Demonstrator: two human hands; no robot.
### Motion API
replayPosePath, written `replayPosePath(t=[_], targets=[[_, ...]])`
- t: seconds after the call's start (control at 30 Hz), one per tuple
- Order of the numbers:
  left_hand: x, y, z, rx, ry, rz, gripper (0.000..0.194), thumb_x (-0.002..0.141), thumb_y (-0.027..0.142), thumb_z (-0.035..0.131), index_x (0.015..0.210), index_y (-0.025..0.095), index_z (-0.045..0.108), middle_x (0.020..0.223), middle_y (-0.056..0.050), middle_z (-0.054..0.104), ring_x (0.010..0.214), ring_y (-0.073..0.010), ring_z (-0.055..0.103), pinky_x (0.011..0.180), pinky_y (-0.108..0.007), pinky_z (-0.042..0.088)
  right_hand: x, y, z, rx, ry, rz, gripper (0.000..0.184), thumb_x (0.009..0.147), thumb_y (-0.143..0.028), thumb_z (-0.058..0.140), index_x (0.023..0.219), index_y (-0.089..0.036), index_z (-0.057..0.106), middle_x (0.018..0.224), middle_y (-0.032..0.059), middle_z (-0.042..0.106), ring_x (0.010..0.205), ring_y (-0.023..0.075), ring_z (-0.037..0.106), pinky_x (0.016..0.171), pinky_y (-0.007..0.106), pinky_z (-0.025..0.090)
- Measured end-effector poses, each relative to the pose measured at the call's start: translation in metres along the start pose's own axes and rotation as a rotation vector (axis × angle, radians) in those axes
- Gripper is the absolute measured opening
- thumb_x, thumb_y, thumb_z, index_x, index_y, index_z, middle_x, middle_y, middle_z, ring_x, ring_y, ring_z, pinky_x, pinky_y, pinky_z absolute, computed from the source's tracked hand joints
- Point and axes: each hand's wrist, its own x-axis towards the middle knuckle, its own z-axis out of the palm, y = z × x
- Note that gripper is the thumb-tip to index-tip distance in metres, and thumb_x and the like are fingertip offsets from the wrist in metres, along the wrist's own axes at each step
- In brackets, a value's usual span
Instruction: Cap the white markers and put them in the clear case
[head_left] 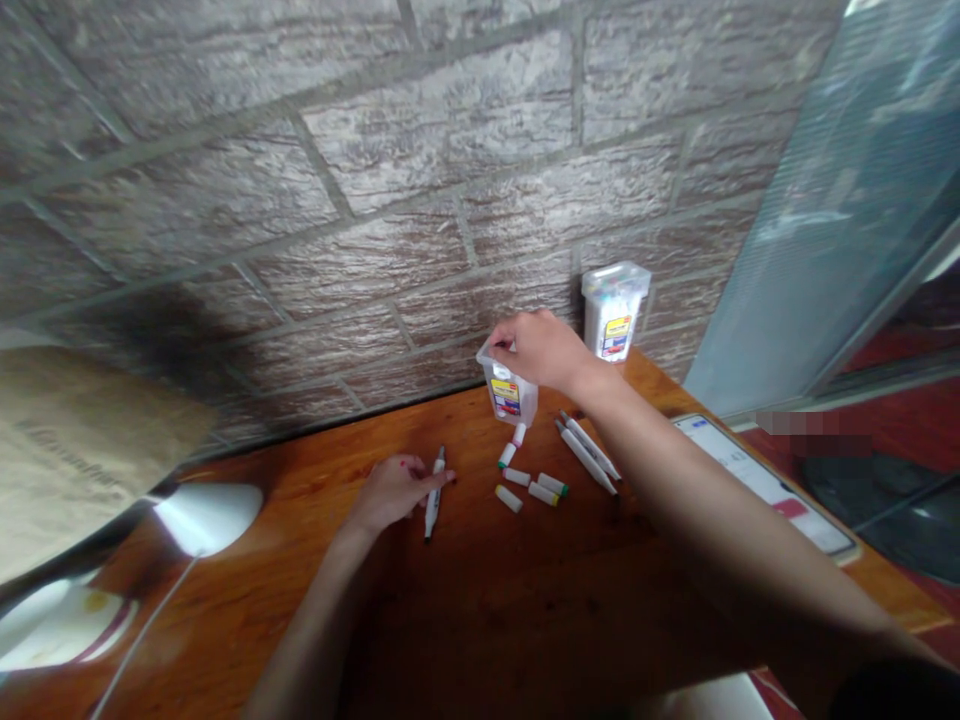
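Note:
My left hand [391,492] rests low over the wooden table, its thumb and fingers closed on a white marker [433,512] without a cap. Over the mouth of a clear plastic box [526,404] with a yellow label, my right hand [546,348] has its fingers bent together at the rim. Whatever those fingers hold is hidden. Several white marker caps [516,477] with coloured ends lie loose in front of the box. To their right, partly beside my right forearm, are uncapped white markers [586,458] lying side by side.
A second lidded plastic box [616,318] stands against the brick wall [420,260]. At the right table edge lies a phone [765,480]. A white lamp head [214,518], a brown paper bag [82,440] and a white bowl [64,620] are at the left.

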Motion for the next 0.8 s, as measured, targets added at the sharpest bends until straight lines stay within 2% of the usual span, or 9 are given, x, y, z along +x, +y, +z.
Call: replayPosePath(t=[0.2,0.33,0.5,0.57,0.63,0.7,0.8], targets=[[0.001,-0.003,0.003,-0.095,0.030,0.046,0.043,0.075,0.058,0.067,0.063,0.017,0.066,0.054,-0.002,0.065,0.042,-0.0156,0.058,0.043,-0.024,0.040,-0.001,-0.003,0.001,-0.043,0.008,-0.030,0.032,0.096,-0.028,0.050,0.100,-0.017,0.079,0.102,0.0142,0.078,0.100,0.0263,0.072,0.088,0.033,0.048],[0.002,0.006,0.009,-0.300,0.076,0.142,0.042,0.075,0.059,0.068,0.069,0.017,0.067,0.058,-0.002,0.067,0.045,-0.0139,0.059,0.048,-0.024,0.043,0.000,-0.001,0.001,-0.009,0.023,-0.044,0.030,0.095,-0.027,0.051,0.101,-0.018,0.079,0.101,0.0133,0.078,0.100,0.0260,0.072,0.089,0.033,0.048],[0.001,0.019,0.018,-0.595,0.117,0.267,0.044,0.073,0.060,0.074,0.073,0.017,0.067,0.060,0.000,0.065,0.053,-0.0130,0.060,0.054,-0.023,0.045,-0.001,-0.001,-0.003,0.094,0.146,-0.056,0.026,0.094,-0.025,0.056,0.101,-0.018,0.079,0.104,0.0092,0.079,0.100,0.0230,0.071,0.092,0.031,0.047],[0.002,0.020,0.020,-0.664,0.134,0.290,0.044,0.074,0.060,0.075,0.073,0.016,0.067,0.063,0.000,0.066,0.056,-0.0124,0.059,0.056,-0.022,0.045,-0.002,-0.002,-0.009,0.147,0.210,-0.070,0.024,0.093,-0.023,0.057,0.100,-0.018,0.079,0.102,0.0073,0.079,0.097,0.0209,0.071,0.091,0.030,0.047],[0.004,0.019,0.023,-0.759,0.144,0.283,0.044,0.074,0.059,0.077,0.073,0.016,0.067,0.066,-0.001,0.068,0.056,-0.0115,0.058,0.056,-0.022,0.045,-0.006,-0.004,-0.016,0.195,0.219,-0.115,0.023,0.091,-0.020,0.058,0.097,-0.017,0.080,0.098,0.0053,0.079,0.094,0.0190,0.072,0.089,0.028,0.047],[0.005,0.018,0.025,-0.892,0.148,0.236,0.043,0.072,0.057,0.080,0.075,0.016,0.067,0.069,-0.001,0.069,0.056,-0.0115,0.059,0.056,-0.022,0.045,-0.010,-0.008,-0.022,0.225,0.105,-0.197,0.022,0.088,-0.016,0.060,0.096,-0.017,0.080,0.095,0.0034,0.080,0.091,0.0170,0.072,0.086,0.026,0.047],[0.006,0.019,0.025,-1.071,0.163,0.137,0.044,0.066,0.054,0.085,0.080,0.016,0.067,0.071,-0.001,0.070,0.061,-0.0133,0.063,0.055,-0.022,0.046,-0.018,-0.021,-0.022,0.152,-0.298,-0.258,0.030,0.081,-0.008,0.063,0.104,-0.017,0.080,0.098,0.0040,0.080,0.086,0.0168,0.073,0.078,0.023,0.050]])
